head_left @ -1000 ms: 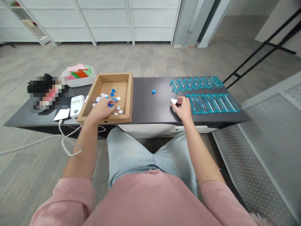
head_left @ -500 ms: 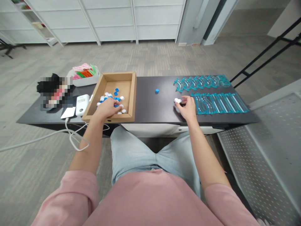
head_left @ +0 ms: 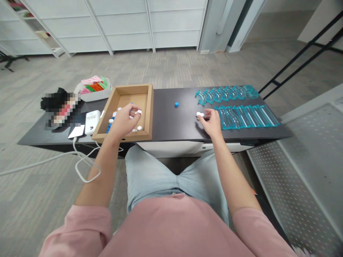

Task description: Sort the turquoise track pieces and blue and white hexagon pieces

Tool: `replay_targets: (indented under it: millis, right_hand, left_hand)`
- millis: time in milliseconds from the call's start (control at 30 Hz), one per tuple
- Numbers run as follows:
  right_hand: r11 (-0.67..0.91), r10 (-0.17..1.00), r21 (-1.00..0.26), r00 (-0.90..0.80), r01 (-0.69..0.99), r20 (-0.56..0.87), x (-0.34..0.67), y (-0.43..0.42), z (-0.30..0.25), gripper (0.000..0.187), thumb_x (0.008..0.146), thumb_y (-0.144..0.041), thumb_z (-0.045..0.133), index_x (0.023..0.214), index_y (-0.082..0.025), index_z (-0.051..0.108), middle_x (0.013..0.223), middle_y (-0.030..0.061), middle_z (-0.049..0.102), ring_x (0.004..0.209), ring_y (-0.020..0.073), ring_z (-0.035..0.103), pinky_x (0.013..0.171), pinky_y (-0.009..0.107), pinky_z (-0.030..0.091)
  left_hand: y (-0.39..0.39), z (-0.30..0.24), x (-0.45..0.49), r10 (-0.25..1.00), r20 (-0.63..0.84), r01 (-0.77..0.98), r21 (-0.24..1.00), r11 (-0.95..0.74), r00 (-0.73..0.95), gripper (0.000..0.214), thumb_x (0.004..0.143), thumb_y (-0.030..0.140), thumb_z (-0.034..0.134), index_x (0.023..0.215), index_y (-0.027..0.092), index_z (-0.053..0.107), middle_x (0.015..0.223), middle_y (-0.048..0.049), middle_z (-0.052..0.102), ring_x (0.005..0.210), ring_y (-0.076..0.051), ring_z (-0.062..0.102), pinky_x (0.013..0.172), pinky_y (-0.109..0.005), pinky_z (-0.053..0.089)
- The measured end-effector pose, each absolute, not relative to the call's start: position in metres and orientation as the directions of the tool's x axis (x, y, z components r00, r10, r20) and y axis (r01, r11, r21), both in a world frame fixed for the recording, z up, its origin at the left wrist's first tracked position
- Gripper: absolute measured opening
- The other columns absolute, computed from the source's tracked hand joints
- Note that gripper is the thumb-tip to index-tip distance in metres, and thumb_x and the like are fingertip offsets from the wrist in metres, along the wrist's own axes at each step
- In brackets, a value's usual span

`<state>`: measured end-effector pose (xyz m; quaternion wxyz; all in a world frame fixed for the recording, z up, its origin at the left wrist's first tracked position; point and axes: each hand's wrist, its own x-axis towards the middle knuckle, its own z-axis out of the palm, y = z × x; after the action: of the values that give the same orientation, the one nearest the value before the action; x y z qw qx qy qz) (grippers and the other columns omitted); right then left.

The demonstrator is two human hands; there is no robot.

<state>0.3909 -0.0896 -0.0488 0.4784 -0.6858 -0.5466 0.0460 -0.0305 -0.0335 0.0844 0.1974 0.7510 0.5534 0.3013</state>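
Observation:
My left hand (head_left: 125, 121) is over the cardboard box (head_left: 150, 114), thumb and fingers closed on a small white hexagonal piece (head_left: 138, 112). Below and around it in the box lie several loose white and blue pieces (head_left: 109, 125), partly hidden by the hand. On the dark tabletop, my right hand (head_left: 211, 121) pinches white hexagonal pieces (head_left: 199, 114) that sit side by side; its fingertips cover part of them. A single blue piece (head_left: 176, 104) lies on the table between the box and my right hand.
Clear teal-edged plastic parts stand in a back row (head_left: 227, 94) and a front row (head_left: 248, 117) on the right. To the left are a white phone-sized device (head_left: 92, 122), a white cable (head_left: 77, 153) and a white basket (head_left: 93, 95) of colourful sticks.
My left hand has risen from the pile in the box and now has a white piece between its fingers. My right hand keeps its grip; the view has shifted slightly.

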Motion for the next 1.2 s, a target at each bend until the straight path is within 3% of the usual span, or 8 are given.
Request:
replay_targets:
  millis: [133,267,367,600,700,800,967,1200]
  right_hand:
    - [0.073,0.789,-0.733,0.41,0.677,0.458,0.392,-0.089,-0.051,0.044,0.092,-0.051,0.081,0.125,-0.024,0.069,0.115,0.0086,0.069,0.091,0.0247,0.068,0.1,0.049,0.061]
    - [0.086,0.796,-0.746,0.404,0.661,0.45,0.394,-0.089,-0.052,0.044,0.094,-0.052,0.08,0.126,-0.025,0.069,0.114,0.0077,0.069,0.091,0.0247,0.067,0.098,0.049,0.061]
    - [0.095,0.797,-0.755,0.405,0.649,0.448,0.394,-0.09,-0.05,0.042,0.093,-0.051,0.081,0.125,-0.025,0.07,0.112,0.0075,0.069,0.091,0.0246,0.068,0.097,0.048,0.062]
    - [0.093,0.782,-0.758,0.424,0.645,0.456,0.393,-0.089,-0.05,0.043,0.094,-0.053,0.081,0.126,-0.026,0.07,0.114,0.0071,0.068,0.088,0.0221,0.066,0.098,0.046,0.062]
    - [0.097,0.783,-0.766,0.426,0.636,0.453,0.394,-0.088,-0.052,0.044,0.094,-0.055,0.081,0.126,-0.026,0.069,0.113,0.0066,0.068,0.088,0.0222,0.066,0.096,0.045,0.062]
    - [0.109,0.785,-0.775,0.425,0.623,0.451,0.395,-0.088,-0.052,0.045,0.094,-0.056,0.081,0.127,-0.027,0.069,0.114,0.0064,0.069,0.09,0.0225,0.065,0.095,0.045,0.062]
    - [0.125,0.796,-0.748,0.384,0.652,0.468,0.394,-0.09,-0.05,0.045,0.096,-0.057,0.079,0.128,-0.026,0.07,0.114,0.0067,0.069,0.094,0.0241,0.065,0.097,0.046,0.06]
    - [0.219,0.864,-0.608,0.138,0.763,0.484,0.382,-0.103,-0.033,0.038,0.097,-0.051,0.081,0.127,-0.028,0.076,0.114,0.0084,0.07,0.104,0.0299,0.066,0.105,0.05,0.059]
  left_hand:
    - [-0.063,0.076,0.026,0.862,0.302,0.423,0.774,-0.471,0.407,0.036,0.101,0.019,0.056,0.133,0.024,0.073,0.116,-0.005,0.082,0.074,-0.015,0.069,0.07,-0.027,0.055]
    - [-0.074,0.036,0.086,0.786,0.329,0.346,0.761,-0.549,0.524,0.032,0.103,0.01,0.051,0.103,0.021,0.081,0.107,-0.0062,0.08,0.092,-0.019,0.072,0.091,-0.032,0.06]
    - [-0.066,0.001,0.114,0.838,0.295,0.364,0.798,-0.48,0.459,0.036,0.102,0.005,0.049,0.102,0.021,0.081,0.106,-0.0065,0.077,0.096,-0.02,0.073,0.098,-0.034,0.061]
    - [-0.055,-0.036,0.118,0.824,0.364,0.342,0.78,-0.524,0.434,0.032,0.116,0.026,0.052,0.132,0.021,0.079,0.124,-0.0107,0.07,0.114,-0.022,0.073,0.112,-0.037,0.058]
    - [-0.057,-0.039,0.115,0.801,0.381,0.308,0.778,-0.548,0.462,0.039,0.118,0.025,0.046,0.142,0.022,0.076,0.126,-0.0105,0.072,0.111,-0.02,0.074,0.11,-0.037,0.059]
    - [-0.057,-0.039,0.114,0.801,0.402,0.305,0.773,-0.556,0.444,0.039,0.111,0.02,0.056,0.145,0.023,0.074,0.131,-0.0114,0.073,0.117,-0.022,0.075,0.108,-0.038,0.061]
    - [-0.058,-0.038,0.114,0.843,0.359,0.334,0.8,-0.499,0.4,0.037,0.099,0.016,0.072,0.134,0.021,0.077,0.131,-0.0117,0.074,0.111,-0.023,0.076,0.08,-0.03,0.063]
    - [-0.06,-0.035,0.117,0.799,0.383,0.372,0.734,-0.567,0.463,0.056,0.088,0.009,0.076,0.141,0.022,0.071,0.137,-0.0102,0.076,0.128,-0.027,0.073,0.119,-0.044,0.058]
